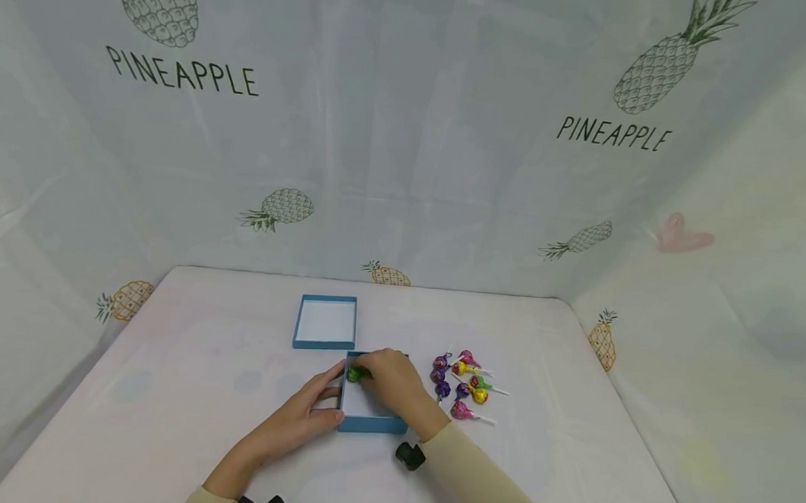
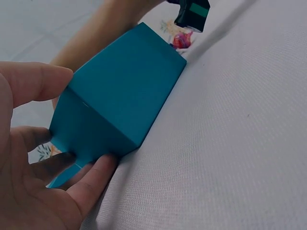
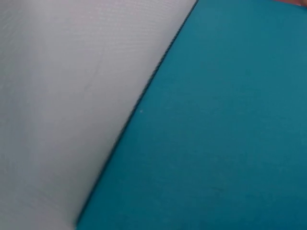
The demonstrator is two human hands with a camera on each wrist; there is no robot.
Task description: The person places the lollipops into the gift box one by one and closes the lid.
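A blue box (image 1: 372, 425) with a white inside stands on the table, its top uncovered. My right hand (image 1: 394, 380) reaches into it and pinches a green-wrapped lollipop (image 1: 354, 373) near the far left corner; its stick is hidden by the fingers. Along the box's left wall rests my left hand (image 1: 302, 416), thumb near the front corner and fingers spread. The left wrist view shows those fingers (image 2: 93, 184) touching the side of the box (image 2: 124, 81). In the right wrist view only the box's outer wall (image 3: 206, 124) fills much of the picture, and the lollipop is out of sight.
Behind the box lies a matching shallow blue lid (image 1: 323, 345), white side up. Right of the box, several lollipops (image 1: 461, 411) in pink, purple, yellow and green wrappers lie in a loose group on the white tablecloth (image 1: 183, 392). Pineapple-printed cloth (image 1: 409, 130) hangs around the table.
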